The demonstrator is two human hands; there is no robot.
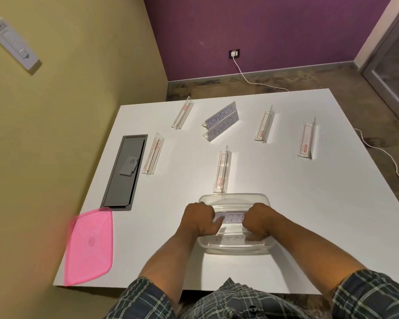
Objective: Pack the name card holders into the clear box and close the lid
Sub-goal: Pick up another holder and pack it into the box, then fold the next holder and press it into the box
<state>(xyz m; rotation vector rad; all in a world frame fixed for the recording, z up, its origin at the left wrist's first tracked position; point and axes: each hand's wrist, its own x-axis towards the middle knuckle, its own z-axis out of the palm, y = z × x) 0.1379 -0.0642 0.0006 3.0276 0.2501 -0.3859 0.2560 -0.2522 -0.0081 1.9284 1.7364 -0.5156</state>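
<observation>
Now | white table [274, 180], purple wall [274, 31] | both grips pinching name card holder [232, 218] in clear box [234, 199]

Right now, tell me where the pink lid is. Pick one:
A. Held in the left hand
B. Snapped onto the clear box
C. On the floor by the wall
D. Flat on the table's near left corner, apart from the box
D: the pink lid lies flat at the table's near left corner, well apart from the clear box, which is open, with both hands inside it.
</observation>
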